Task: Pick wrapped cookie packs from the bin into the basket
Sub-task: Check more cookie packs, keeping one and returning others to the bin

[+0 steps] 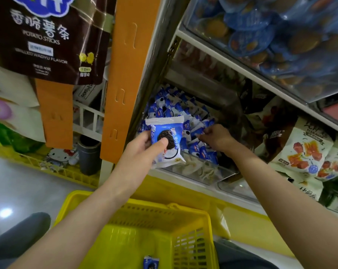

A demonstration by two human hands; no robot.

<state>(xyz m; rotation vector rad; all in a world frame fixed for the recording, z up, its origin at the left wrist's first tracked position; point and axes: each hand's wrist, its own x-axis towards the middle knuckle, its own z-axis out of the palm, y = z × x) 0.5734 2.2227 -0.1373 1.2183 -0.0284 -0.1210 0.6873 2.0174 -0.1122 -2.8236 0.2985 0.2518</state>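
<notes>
My left hand (145,145) grips a blue and white wrapped cookie pack (167,139) by its lower left part, thumb across its front, held up in front of the bin. The clear plastic bin (209,174) on the shelf holds several like packs (176,109). My right hand (216,135) reaches into the bin from the right, and its fingers curl onto packs in the pile; what they hold is hidden. Below, a yellow basket (193,212) stands under my arms, with one cookie pack (151,263) lying on its floor.
An orange shelf post (123,78) rises left of the bin. A brown potato stick bag (47,39) hangs at the upper left. Snack bags (304,150) fill the shelf right of the bin. A clear bin of blue cups (271,35) sits on the shelf above. A yellow crate (53,167) stands on the floor at left.
</notes>
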